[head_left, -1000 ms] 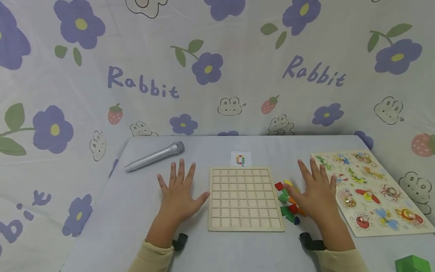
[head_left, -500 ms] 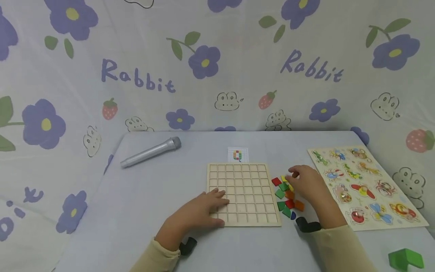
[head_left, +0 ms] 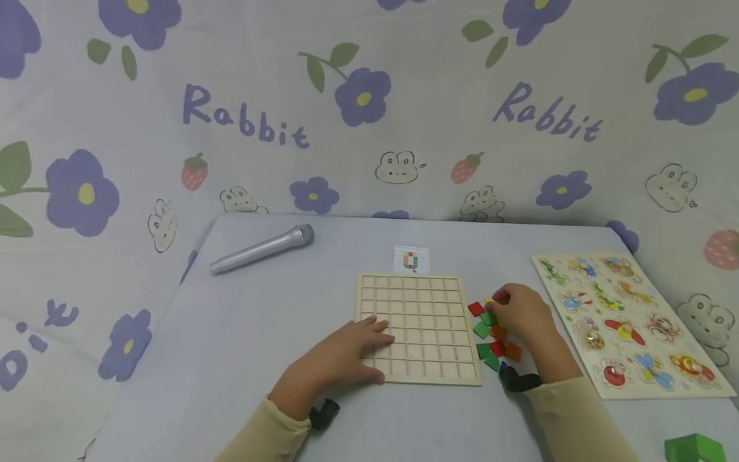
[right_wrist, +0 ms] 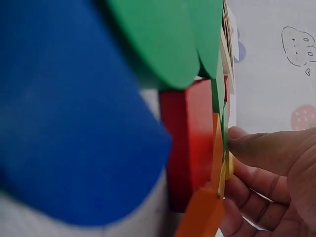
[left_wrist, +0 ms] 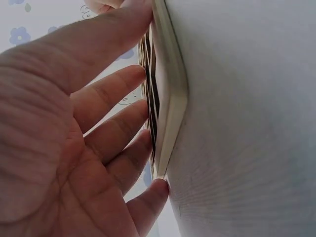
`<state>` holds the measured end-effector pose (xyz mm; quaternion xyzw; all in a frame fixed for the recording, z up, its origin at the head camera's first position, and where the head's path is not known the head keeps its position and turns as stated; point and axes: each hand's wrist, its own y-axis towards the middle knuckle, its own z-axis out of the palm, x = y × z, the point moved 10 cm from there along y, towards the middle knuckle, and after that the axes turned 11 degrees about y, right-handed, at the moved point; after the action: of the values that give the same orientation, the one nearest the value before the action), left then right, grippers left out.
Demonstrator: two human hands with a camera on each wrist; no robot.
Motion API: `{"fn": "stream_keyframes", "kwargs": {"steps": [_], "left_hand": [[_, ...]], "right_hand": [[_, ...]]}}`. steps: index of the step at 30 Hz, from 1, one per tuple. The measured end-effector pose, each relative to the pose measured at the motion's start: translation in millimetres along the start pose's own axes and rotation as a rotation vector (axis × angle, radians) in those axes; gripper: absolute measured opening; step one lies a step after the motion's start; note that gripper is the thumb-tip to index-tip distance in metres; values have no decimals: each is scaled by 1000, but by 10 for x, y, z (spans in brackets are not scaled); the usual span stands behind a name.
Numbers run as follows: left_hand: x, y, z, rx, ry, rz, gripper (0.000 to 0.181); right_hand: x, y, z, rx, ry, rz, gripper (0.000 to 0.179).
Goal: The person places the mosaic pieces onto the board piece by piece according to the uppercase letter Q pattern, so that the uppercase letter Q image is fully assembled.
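Observation:
My left hand (head_left: 340,356) rests on the left front part of a wooden grid board (head_left: 427,372), fingers spread over the cells. In the left wrist view the fingertips touch the board's rim (left_wrist: 178,98). My right hand (head_left: 528,314) is at the far end of a pile of small coloured tiles, to the right of the board. Its thumb and fingers pinch a yellow tile (right_wrist: 229,165), partly hidden by the hand. Around it lie green tiles (head_left: 482,330), red tiles (head_left: 476,309) and orange tiles (head_left: 513,351). A blue tile (right_wrist: 79,123) looms close in the right wrist view.
Behind the board lies a pattern card (head_left: 411,260) with a coloured Q shape. A silver microphone (head_left: 262,250) lies at the back left. An animal peg puzzle (head_left: 632,330) is on the right, and a green block (head_left: 695,448) at the near right corner.
From raised with spread fingers, my left hand has come down onto the board. My right hand has lowered to the tiles and closed its fingertips on a yellow one.

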<state>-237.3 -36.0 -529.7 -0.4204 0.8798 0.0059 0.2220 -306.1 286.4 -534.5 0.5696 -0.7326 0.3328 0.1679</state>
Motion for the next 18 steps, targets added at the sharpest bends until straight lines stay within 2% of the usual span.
{"fn": "stream_keyframes", "kwargs": {"steps": [3, 6, 9, 11, 14, 18], "left_hand": [[-18, 5, -24, 6, 8, -5, 70], [-9, 8, -22, 16, 16, -17, 70], [7, 2, -23, 20, 11, -23, 70], [14, -4, -25, 19, 3, -22, 71], [25, -4, -19, 21, -17, -21, 71], [35, -6, -13, 27, -35, -22, 70]], "right_hand": [[10, -12, 1, 5, 35, 3, 34], [132, -42, -45, -41, 76, -52, 28], [439, -92, -129, -111, 123, -170, 22], [735, -120, -127, -116, 148, -266, 18], [1181, -112, 62, -27, 147, -369, 17], [1562, 5, 526, 136, 88, -435, 18]]}}
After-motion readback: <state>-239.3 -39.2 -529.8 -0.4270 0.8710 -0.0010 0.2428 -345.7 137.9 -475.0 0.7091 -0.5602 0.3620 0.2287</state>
